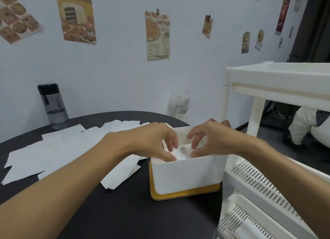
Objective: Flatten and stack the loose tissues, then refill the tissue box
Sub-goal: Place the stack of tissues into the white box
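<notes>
Reaching left hand [157, 142] and right hand [212, 140] into a smooth white, round-cornered tissue box [187, 174], fingers curling onto soft tissue [184, 152] inside; gripping or just pressing, impossible to tell. Sitting on a tan wooden base [185, 194] near the matte black round table's [125, 212] right edge. Facing thin, flat loose tissues [59, 147] spreading leftward, and a pale wall [116, 74] pinned with paper posters.

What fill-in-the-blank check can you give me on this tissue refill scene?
The left hand and right hand both have fingers ____ the tissue box.
Loose tissues lie on the table to the box's ____.
The water bottle has a ____ cap.
Missing: inside; left; black.
</notes>
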`<state>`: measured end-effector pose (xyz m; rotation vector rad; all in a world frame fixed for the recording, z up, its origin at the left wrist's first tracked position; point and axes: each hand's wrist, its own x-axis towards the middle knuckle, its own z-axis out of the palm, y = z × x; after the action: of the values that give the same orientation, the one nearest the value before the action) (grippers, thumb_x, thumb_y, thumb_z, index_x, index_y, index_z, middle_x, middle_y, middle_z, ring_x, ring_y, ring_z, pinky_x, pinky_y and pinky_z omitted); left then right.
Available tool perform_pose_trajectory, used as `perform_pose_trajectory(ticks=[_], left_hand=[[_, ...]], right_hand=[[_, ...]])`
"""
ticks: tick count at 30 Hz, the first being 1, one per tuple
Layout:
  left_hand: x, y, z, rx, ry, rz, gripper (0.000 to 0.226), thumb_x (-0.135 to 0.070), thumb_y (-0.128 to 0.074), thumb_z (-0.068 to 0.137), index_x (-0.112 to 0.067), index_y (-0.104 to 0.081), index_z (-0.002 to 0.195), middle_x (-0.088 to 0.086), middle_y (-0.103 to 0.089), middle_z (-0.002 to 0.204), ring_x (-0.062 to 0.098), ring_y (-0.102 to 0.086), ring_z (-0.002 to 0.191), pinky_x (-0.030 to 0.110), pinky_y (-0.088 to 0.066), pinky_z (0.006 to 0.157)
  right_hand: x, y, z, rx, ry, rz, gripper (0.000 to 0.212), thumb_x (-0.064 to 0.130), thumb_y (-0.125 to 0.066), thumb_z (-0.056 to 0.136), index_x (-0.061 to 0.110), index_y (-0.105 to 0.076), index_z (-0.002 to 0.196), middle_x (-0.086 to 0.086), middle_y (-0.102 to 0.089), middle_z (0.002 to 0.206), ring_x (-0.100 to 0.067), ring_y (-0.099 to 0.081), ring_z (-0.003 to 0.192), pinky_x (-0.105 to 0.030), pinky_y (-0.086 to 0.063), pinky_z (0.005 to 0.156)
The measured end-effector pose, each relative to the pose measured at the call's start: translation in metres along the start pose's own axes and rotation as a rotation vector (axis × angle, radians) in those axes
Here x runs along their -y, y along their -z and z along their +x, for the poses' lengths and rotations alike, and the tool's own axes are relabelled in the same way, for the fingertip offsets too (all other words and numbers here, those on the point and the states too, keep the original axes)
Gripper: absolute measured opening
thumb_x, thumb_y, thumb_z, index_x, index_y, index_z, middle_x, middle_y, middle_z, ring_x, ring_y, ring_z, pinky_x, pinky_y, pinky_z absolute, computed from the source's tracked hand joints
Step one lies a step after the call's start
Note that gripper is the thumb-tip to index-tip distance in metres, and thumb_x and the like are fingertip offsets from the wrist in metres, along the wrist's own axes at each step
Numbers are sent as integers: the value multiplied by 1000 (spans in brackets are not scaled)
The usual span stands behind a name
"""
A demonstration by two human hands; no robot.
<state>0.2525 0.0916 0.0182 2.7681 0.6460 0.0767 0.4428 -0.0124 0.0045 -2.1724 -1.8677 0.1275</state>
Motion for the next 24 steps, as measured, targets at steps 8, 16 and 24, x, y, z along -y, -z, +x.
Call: perform_pose_trajectory(ticks=[8,16,24], left_hand=[[10,-9,-10,-303,-16,-25,20,-46,-72,85,-38,-66,102,-24,-56,117,-2,-48,116,35,-39,107],[10,-18,-37,-342,-6,-129,28,-54,-55,96,-37,-63,116,-18,-40,146,0,-34,137,23,-28,105],[44,-10,-99,-519,125,-175,19,-44,-52,100,-34,-66,109,-26,-53,124,-12,-47,115,11,-34,93]], right_hand=[[-10,-3,-8,-188,-59,129,38,50,-79,76,40,-64,109,12,-56,124,-11,-33,127,-36,-28,104],[-3,-1,-18,-237,-23,214,22,41,-73,84,36,-66,104,14,-54,131,-11,-47,126,-42,-33,112],[85,3,-20,-241,227,281,17,33,-65,93,30,-68,109,24,-62,109,3,-53,106,-14,-40,97]])
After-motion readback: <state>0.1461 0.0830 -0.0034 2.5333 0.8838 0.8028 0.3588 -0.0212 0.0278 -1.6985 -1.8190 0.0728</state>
